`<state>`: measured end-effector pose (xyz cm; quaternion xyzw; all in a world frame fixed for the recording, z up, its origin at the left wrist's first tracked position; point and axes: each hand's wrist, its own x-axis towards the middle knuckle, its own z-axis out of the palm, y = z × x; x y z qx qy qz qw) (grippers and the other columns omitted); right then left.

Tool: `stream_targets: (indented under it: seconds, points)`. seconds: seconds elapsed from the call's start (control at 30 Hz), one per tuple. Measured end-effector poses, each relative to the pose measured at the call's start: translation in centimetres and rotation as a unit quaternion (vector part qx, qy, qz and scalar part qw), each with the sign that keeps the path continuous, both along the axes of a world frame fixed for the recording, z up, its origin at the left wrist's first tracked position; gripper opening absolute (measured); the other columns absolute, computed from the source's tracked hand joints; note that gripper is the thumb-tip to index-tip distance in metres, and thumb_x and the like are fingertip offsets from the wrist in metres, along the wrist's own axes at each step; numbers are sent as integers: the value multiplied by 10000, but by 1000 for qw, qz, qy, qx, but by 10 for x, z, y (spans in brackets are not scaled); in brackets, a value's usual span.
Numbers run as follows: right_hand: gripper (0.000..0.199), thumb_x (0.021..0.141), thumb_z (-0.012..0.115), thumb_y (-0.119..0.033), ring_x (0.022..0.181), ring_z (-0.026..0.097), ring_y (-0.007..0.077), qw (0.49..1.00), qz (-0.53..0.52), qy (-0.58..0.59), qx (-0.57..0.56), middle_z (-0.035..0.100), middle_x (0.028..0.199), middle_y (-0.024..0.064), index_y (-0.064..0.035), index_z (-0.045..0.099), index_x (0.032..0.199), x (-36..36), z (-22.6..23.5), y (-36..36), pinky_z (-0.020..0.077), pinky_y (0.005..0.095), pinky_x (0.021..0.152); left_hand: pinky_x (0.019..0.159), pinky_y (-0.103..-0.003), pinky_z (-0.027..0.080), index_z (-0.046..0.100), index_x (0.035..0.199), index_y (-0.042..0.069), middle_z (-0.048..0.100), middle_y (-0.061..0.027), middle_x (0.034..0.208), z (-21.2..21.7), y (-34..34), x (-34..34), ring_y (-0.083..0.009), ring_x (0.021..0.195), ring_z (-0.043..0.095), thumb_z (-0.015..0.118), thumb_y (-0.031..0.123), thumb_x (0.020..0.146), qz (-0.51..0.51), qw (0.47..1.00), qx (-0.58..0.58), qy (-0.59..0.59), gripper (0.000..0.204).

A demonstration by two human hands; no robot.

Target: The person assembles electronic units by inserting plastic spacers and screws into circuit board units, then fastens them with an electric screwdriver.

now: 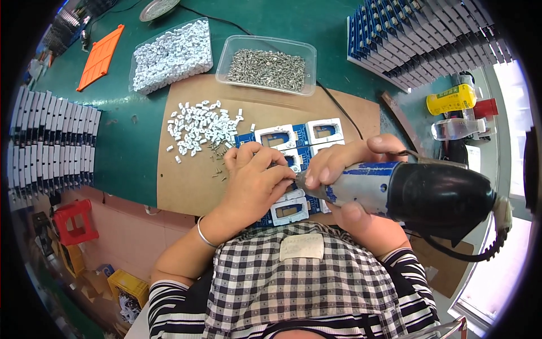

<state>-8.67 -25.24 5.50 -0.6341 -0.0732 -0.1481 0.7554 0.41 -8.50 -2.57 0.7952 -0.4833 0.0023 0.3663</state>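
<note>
My right hand (333,161) is wrapped round a grey and black electric screwdriver (440,192), its tip pointing left. Close to that tip, my left hand (248,178) has its fingers pinched together over the work; whatever they hold is hidden. Beneath both hands lie several blue boards with white plastic frames (326,131), set side by side on a brown board (186,186). Left of them is a loose heap of small white plastic parts (203,130). A few loose screws (217,170) are scattered beside my left fingers.
Behind the brown board stand a clear tub (311,70) of screws and a clear tray heaped with white parts (172,56). Stacked blue-and-white units rise at left (53,141) and far right (418,39). An orange plastic panel (101,56), a yellow bottle (451,100) and a clear bottle (457,129) lie around.
</note>
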Motion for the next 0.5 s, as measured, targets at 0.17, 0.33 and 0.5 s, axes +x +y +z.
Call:
stream_targets:
  seconds: [0.17, 0.33, 0.5]
  points:
    - [666, 779, 793, -197, 925, 608, 269, 1000, -18, 17, -5, 602, 920, 88, -190, 324, 1252, -2, 0, 4, 481, 414, 879, 868, -430, 259, 671, 825, 185, 565, 64, 978, 0, 0, 1, -210, 1005, 453, 780, 136, 630, -1, 1000, -5, -8, 228]
    - [665, 784, 790, -227, 910, 611, 266, 999, -21, 21, -20, 601, 910, 84, -177, 315, 1247, 0, 1, 3, 486, 413, 870, 853, -427, 261, 670, 822, 179, 568, 64, 962, -2, -2, 0, -207, 994, 458, 780, 131, 629, 3, 1000, -14, -10, 227]
    - [676, 783, 789, -269, 886, 621, 261, 998, -44, -35, -11, 605, 893, 87, -155, 300, 1235, 4, -7, 6, 496, 410, 854, 851, -431, 260, 671, 814, 174, 570, 62, 958, -3, -3, 0, -209, 991, 460, 780, 125, 628, -1, 1000, -27, -5, 222]
